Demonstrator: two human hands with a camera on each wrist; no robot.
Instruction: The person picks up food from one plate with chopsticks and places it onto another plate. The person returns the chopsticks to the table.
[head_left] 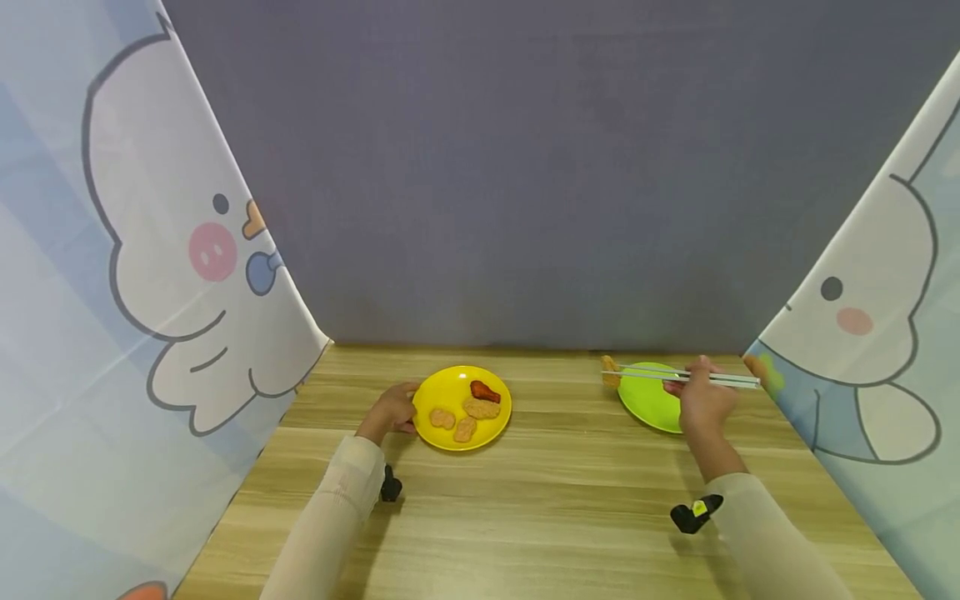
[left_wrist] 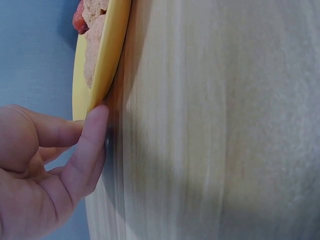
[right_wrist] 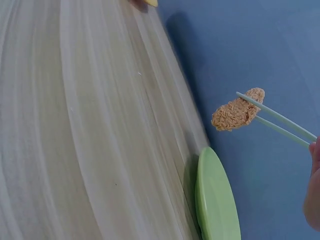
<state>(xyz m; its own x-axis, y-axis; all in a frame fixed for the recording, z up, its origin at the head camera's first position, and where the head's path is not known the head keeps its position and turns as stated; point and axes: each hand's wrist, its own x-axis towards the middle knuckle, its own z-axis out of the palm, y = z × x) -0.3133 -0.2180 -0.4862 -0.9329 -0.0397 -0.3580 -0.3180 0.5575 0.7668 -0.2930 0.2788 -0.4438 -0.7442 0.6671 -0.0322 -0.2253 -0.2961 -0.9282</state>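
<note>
My left hand [head_left: 393, 408] pinches the left rim of a yellow plate [head_left: 450, 379], with fingers at its edge in the left wrist view. On that plate lie a reddish-brown drumstick [head_left: 484, 392] and three tan breaded pieces, one of them a long cutlet [head_left: 482, 408]. My right hand [head_left: 705, 406] grips a pair of pale chopsticks [head_left: 735, 381]. Between their tips is a golden-brown fried chicken piece [right_wrist: 232, 115], held in the air. It hangs by the left rim of a lime-green plate [head_left: 651, 408], which the hand and chopsticks partly cover.
Both plates stand on a wood-grain table [head_left: 555, 500], near its back edge. A grey-blue panel [head_left: 525, 183] rises behind it. Cartoon-printed cloths close off the left [head_left: 172, 275] and right [head_left: 862, 367] sides. Black wrist cameras sit at both sleeves.
</note>
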